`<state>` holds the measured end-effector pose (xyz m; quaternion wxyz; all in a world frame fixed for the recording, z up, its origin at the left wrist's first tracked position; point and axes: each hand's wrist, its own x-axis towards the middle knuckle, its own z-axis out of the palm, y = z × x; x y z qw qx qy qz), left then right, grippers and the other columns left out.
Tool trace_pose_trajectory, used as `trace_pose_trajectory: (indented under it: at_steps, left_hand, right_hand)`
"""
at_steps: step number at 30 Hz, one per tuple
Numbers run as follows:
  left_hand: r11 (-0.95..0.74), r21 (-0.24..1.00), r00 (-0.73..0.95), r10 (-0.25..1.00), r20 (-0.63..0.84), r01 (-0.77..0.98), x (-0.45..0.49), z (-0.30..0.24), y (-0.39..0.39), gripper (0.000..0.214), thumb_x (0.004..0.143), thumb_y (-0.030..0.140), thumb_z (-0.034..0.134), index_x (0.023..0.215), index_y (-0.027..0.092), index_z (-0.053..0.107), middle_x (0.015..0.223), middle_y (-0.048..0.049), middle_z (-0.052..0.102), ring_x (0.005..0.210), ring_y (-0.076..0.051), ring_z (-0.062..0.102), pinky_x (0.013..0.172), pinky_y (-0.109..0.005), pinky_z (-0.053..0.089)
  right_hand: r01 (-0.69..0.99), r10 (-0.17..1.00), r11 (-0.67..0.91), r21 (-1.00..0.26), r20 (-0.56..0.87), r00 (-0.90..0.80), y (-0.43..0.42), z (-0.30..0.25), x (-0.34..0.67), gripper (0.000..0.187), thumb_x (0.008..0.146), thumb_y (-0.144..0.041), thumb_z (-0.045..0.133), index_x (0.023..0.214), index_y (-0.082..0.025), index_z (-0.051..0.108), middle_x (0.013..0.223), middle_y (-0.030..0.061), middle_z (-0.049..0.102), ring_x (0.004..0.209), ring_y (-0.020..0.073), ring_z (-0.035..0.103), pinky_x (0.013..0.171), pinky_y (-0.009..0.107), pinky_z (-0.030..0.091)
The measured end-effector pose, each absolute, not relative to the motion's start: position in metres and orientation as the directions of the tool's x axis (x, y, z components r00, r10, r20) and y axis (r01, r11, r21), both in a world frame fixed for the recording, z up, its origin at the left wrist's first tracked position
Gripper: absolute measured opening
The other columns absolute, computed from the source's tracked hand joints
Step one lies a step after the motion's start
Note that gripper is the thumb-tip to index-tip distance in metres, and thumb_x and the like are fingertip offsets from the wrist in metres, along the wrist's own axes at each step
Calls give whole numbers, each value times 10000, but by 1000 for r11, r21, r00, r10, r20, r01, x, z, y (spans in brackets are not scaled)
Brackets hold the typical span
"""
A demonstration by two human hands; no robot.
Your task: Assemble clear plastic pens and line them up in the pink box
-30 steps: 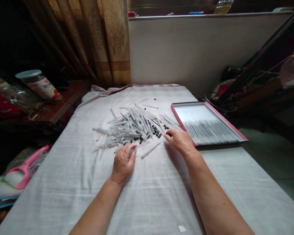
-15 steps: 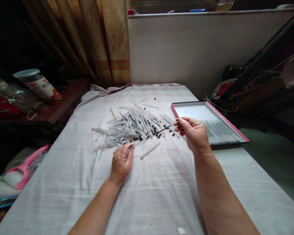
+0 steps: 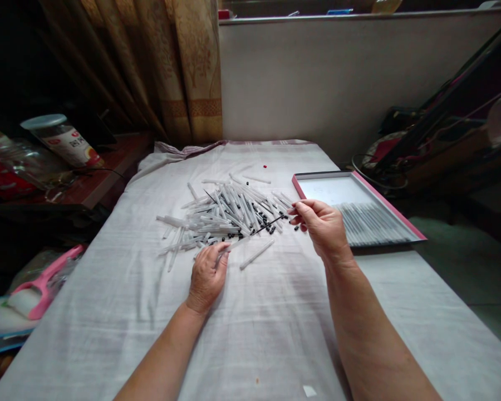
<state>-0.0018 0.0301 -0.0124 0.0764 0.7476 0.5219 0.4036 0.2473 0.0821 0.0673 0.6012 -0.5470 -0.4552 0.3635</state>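
A heap of clear pen barrels (image 3: 225, 217) with small black caps (image 3: 262, 217) lies on a table spread with white cloth (image 3: 250, 328). My left hand (image 3: 207, 274) rests on the cloth at the heap's near edge, fingers pinched on the end of a clear barrel (image 3: 237, 243). My right hand (image 3: 322, 228) is raised just right of the heap and pinches a thin black refill (image 3: 271, 223) that points left toward the other hand. A loose barrel (image 3: 256, 254) lies between my hands.
A pink-rimmed tray (image 3: 317, 189) with a row of finished pens (image 3: 369, 223) sits right of my right hand at the table's edge. Jars (image 3: 62, 139) stand on a side shelf at left. A pink tool (image 3: 45, 278) lies lower left. A curtain and wall close the back.
My right hand lifted from the heap's right edge with the black refill and has drifted slightly left. My left hand has stayed at the heap's near edge.
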Motion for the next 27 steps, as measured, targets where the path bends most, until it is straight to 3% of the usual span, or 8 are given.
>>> trace_pose_trajectory:
  at_steps: [8, 11, 15, 18, 21, 24, 27]
  left_hand:
    - [-431, 534, 120, 847, 519, 727, -2, -15, 29, 205, 965, 261, 475, 1111, 211, 610, 961, -47, 736, 927, -207, 664, 852, -344, 492]
    - [-439, 525, 141, 847, 513, 729, -1, -15, 29, 207, 970, 274, 468, 1110, 211, 608, 966, -49, 734, 930, -211, 661, 853, -352, 491]
    - [-453, 549, 132, 841, 525, 702, -2, -13, 27, 193, 970, 270, 466, 1097, 214, 601, 975, -56, 727, 934, -208, 663, 853, -350, 498]
    - [-454, 594, 74, 831, 552, 664, -3, -11, 25, 188, 969, 252, 464, 1111, 210, 579, 999, -66, 714, 949, -203, 663, 855, -340, 508]
    - [-481, 592, 57, 804, 592, 647, -2, -9, 25, 189, 962, 225, 464, 1117, 207, 572, 1017, -69, 700, 969, -197, 659, 875, -336, 510]
    - [-517, 555, 97, 782, 615, 651, -1, -9, 27, 179, 950, 203, 481, 1097, 205, 582, 1008, -64, 696, 965, -193, 658, 883, -331, 511]
    - [-512, 539, 108, 784, 611, 668, 0, -10, 29, 163, 938, 191, 499, 1072, 200, 592, 980, -60, 696, 919, -190, 663, 854, -327, 522]
  right_hand:
    - [120, 981, 109, -987, 127, 148, 79, 60, 230, 313, 739, -439, 667, 785, -135, 723, 706, 60, 726, 535, 122, 618, 435, 200, 411]
    - [196, 996, 89, -977, 85, -31, 75, 57, 219, 282, 756, -407, 658, 799, -143, 750, 726, 62, 734, 583, 139, 638, 515, 235, 481]
    - [264, 952, 97, -960, 12, -306, 75, 48, 221, 313, 772, -271, 636, 1052, -174, 737, 862, 56, 761, 708, 162, 685, 639, 269, 541]
    - [482, 989, 104, -870, 37, -146, 82, 38, 238, 307, 793, -194, 591, 1065, -195, 732, 906, 57, 766, 813, 189, 702, 719, 295, 544]
    - [755, 997, 18, -655, 71, 38, 88, 28, 253, 264, 818, -169, 557, 979, -222, 759, 928, 54, 768, 875, 216, 700, 797, 329, 519]
    - [872, 999, -5, -489, 45, 31, 86, 17, 254, 256, 825, -174, 564, 972, -233, 764, 983, 54, 758, 920, 223, 686, 813, 318, 495]
    - [915, 998, 45, -401, 68, -20, 83, 9, 245, 254, 842, -234, 578, 1026, -256, 752, 989, 44, 735, 860, 202, 672, 748, 291, 478]
